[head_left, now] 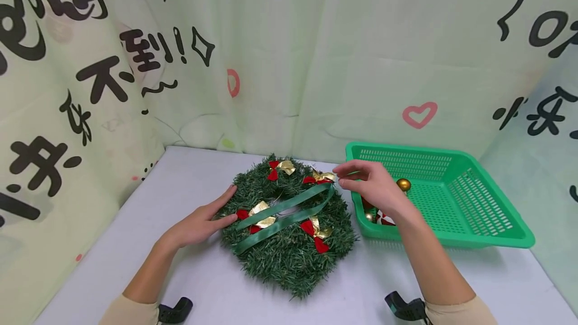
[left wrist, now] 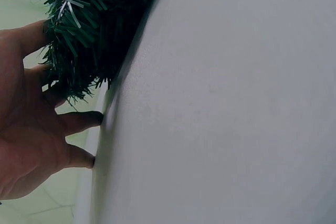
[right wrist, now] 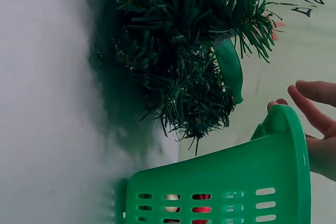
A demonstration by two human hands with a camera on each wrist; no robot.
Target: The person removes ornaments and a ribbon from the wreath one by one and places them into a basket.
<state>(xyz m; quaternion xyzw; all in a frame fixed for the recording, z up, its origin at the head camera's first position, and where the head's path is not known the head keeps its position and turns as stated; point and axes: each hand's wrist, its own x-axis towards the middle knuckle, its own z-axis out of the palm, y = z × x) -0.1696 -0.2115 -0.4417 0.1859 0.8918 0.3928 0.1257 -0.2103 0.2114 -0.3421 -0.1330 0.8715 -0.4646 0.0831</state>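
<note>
A green wreath (head_left: 289,267) lies on the white table, set with several red and gold bows (head_left: 321,246). Two strips of green ribbon (head_left: 273,225) run slantwise over its middle. Spread, mostly straight fingers of my left hand (head_left: 198,224) touch the wreath's left side; in the left wrist view, two fingertips of the left hand (left wrist: 31,124) rest on the table. My right hand (head_left: 372,182) hovers beside the upper right bow, above the basket's left rim. Its fingers are loosely bent, and nothing shows between them in the right wrist view.
Right of the wreath stands a green plastic basket (head_left: 474,204) holding a gold ball (head_left: 404,184) and some red and white ornaments (head_left: 385,219), partly hidden by my right arm. A printed curtain (head_left: 271,64) hangs behind the table (head_left: 203,285).
</note>
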